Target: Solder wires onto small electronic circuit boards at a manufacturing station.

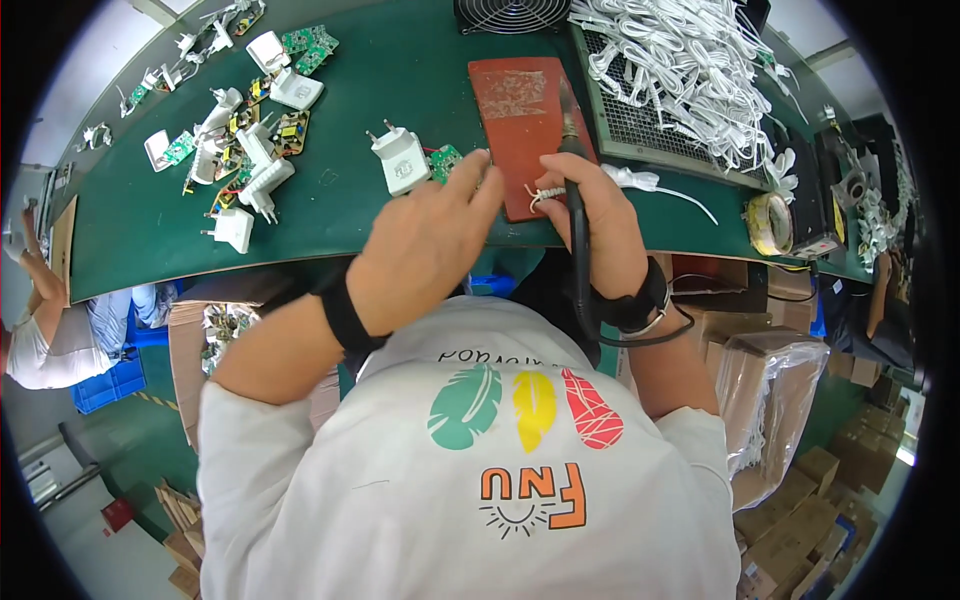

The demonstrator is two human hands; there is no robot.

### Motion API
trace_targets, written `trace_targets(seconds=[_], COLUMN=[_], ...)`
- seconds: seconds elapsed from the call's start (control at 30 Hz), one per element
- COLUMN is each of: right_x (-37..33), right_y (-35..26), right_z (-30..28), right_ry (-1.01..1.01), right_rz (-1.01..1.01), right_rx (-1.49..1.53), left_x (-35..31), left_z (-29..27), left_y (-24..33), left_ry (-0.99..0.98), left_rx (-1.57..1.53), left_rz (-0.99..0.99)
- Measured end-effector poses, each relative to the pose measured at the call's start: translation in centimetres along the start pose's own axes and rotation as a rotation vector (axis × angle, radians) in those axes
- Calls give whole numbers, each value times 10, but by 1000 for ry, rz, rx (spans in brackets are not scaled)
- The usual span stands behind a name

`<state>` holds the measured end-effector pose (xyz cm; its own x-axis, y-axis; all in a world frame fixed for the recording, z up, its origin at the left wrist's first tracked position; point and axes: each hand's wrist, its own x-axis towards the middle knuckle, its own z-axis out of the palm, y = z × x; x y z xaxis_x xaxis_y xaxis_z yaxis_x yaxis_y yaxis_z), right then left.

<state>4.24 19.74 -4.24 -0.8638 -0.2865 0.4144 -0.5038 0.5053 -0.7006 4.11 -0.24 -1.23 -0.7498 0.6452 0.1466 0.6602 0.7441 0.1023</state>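
Observation:
My left hand (425,235) is closed at the edge of a small green circuit board (445,160), with the thumb and fingers close together. A red wire runs from the board toward a white plug adapter housing (402,163) with two pins. My right hand (605,225) grips a soldering iron (574,200), its dark handle lying across the fingers and its tip pointing away over a reddish-brown board (515,120). Between the right thumb and fingers is the knotted end of a thin white cable (547,195). More white cable (635,180) extends to the right of the hand.
Opened plug adapters with circuit boards (250,150) lie in a heap at left. A mesh tray (650,140) piled with white cables (690,75) stands at far right, beside a tape roll (768,223). A black fan (512,12) is at the back. Cartons stand below the table.

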Motion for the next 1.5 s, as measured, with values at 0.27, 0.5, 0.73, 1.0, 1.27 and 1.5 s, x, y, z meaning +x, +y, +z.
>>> trace_targets(seconds=[0.27,0.5,0.73,1.0,1.27,1.5], right_x=[2,-4,-1,-1,-1,0], right_y=[-7,0,-5,-9,-5,-1], right_z=[-2,-4,-4,0,-2,-2], right_ry=[84,139,147,168,143,111], right_rz=[210,157,84,114,199,126], right_rx=[540,512,369,506,503,576], left_x=[18,23,23,26,22,30], left_z=[22,17,14,18,18,12], left_y=[15,7,6,11,11,-2], left_ry=[489,389,281,504,413,-76], left_rx=[-441,-616,-775,-660,-665,-1450], left_rz=[28,-6,-150,-69,-48,-407])
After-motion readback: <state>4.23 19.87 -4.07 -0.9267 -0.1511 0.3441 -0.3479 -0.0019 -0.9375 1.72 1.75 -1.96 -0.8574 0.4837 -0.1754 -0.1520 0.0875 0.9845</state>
